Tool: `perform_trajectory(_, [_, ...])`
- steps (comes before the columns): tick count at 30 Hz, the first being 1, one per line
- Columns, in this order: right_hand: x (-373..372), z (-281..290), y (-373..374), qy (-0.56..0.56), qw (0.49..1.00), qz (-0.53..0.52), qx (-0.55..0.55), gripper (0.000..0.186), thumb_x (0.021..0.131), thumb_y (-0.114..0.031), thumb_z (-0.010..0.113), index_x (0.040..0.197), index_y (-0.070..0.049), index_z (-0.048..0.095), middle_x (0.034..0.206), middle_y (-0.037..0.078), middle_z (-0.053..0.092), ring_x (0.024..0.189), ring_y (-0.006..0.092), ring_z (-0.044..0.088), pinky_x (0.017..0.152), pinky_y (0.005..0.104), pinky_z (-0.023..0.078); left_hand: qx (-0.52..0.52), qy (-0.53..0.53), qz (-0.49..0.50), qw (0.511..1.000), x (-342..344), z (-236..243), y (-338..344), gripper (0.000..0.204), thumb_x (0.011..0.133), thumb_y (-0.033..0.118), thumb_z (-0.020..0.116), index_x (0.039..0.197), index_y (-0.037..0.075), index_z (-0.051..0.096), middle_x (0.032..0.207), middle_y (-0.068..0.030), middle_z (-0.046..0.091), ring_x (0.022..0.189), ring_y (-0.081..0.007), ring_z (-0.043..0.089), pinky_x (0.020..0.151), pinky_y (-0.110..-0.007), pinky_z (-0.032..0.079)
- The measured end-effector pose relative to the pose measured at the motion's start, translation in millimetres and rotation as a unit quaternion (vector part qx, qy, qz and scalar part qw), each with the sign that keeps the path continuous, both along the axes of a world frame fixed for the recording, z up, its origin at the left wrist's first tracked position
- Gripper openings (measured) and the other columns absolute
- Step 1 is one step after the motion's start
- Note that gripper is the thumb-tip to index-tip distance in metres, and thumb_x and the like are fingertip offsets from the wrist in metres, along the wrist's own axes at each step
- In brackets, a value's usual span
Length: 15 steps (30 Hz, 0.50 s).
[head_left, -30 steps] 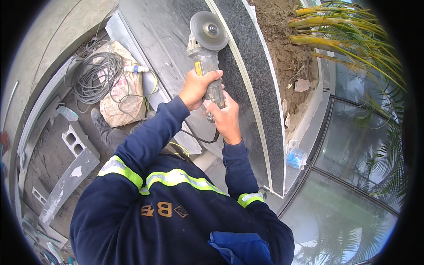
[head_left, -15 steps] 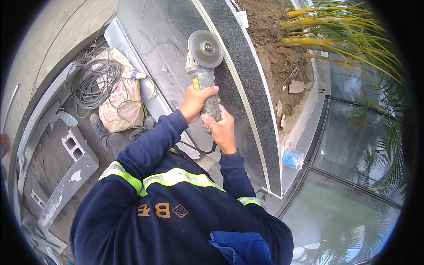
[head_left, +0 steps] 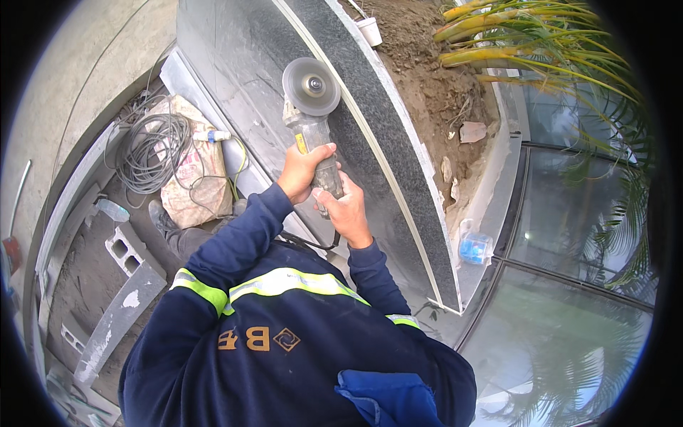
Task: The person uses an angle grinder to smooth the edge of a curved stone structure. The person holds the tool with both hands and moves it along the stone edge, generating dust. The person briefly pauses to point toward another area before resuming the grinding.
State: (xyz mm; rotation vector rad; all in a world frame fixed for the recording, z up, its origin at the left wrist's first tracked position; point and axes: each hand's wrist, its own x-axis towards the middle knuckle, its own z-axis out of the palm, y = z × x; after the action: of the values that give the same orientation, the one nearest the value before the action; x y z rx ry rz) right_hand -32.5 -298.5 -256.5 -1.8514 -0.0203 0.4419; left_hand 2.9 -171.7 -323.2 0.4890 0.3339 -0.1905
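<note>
Both hands hold an angle grinder [head_left: 313,135], with its round disc [head_left: 293,87] pointing away from me. My left hand [head_left: 302,172] wraps the body just behind the grinder's head, thumb across the top. Farther back, my right hand [head_left: 346,211] grips the rear handle, and a dark cord trails from there. Beneath the tool lies a curved stone ledge, with a smooth grey face [head_left: 235,78] and a dark speckled band [head_left: 377,121]. A pale strip [head_left: 359,128] runs between them. The disc is over the grey face, close beside this strip; contact cannot be made out.
On the left, a coiled grey cable [head_left: 151,160] lies on a stained sack [head_left: 196,188], near a hollow concrete block [head_left: 126,249]. Soil [head_left: 420,64], palm stems [head_left: 491,32] and a clear container with blue contents [head_left: 474,248] are beyond the ledge. Glass panels [head_left: 555,320] stretch along the right.
The grinder and both hands have shifted left in the picture, while the view itself has moved somewhat. The disc stays beside the pale strip, and both grips are unchanged.
</note>
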Motion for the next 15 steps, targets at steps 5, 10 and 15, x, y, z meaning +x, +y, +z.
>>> perform_trajectory(5, [-2,-1,-5,-0.008,1.0,0.018,-0.018,0.036,0.091,-0.012,0.077,0.12,0.005,0.064,0.09,0.005,0.07,0.072,0.0099,0.065,0.066,0.0269,0.053,0.006,-0.001,-0.001,1.0,-4,-1,-1,0.021,0.096,0.017,0.074,0.105,0.001,0.063,0.088,-0.0089,0.068,0.076,-0.0208,0.073,0.064,-0.036,0.061])
perform_trajectory(10, [-6,-4,-8,0.006,1.0,0.012,-0.015,0.042,0.091,-0.014,0.076,0.126,0.005,0.062,0.098,0.006,0.071,0.074,0.0114,0.069,0.067,0.0272,0.056,0.0,-0.004,-0.005,1.0,-6,-1,-2,0.023,0.095,0.016,0.075,0.106,0.001,0.062,0.089,-0.0085,0.068,0.075,-0.0208,0.072,0.064,-0.036,0.06])
perform_trajectory(15, [-8,-2,-10,-0.006,0.999,0.02,-0.032,0.042,0.091,-0.013,0.076,0.127,0.005,0.062,0.099,0.006,0.071,0.075,0.011,0.069,0.067,0.0272,0.057,-0.016,0.002,-0.004,1.0,-8,0,-4,0.026,0.092,0.014,0.078,0.108,0.002,0.062,0.09,-0.008,0.067,0.075,-0.0212,0.071,0.063,-0.037,0.06])
